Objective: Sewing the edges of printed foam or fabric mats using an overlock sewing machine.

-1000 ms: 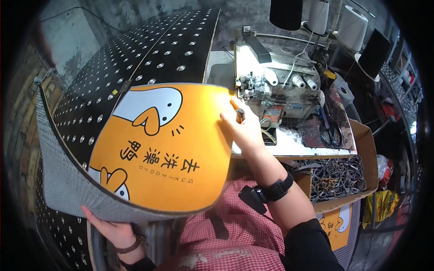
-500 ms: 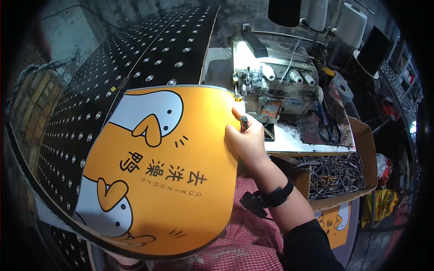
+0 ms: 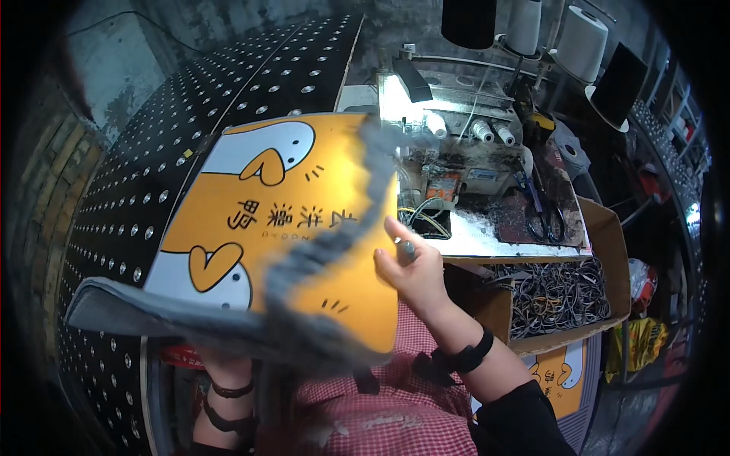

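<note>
Where fingers spread — right hand [image 3: 407, 266] against orange mat [image 3: 304, 228]

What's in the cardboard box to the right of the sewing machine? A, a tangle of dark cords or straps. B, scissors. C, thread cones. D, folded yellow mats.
A: the box beside the sewing machine holds a tangled heap of dark cords; the thread cones stand above the machine, and the scissors lie on its table.

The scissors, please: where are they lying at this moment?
In the head view the scissors lie right of centre on the sewing table, beside the sewing machine and above the cardboard box of dark cords.
</note>
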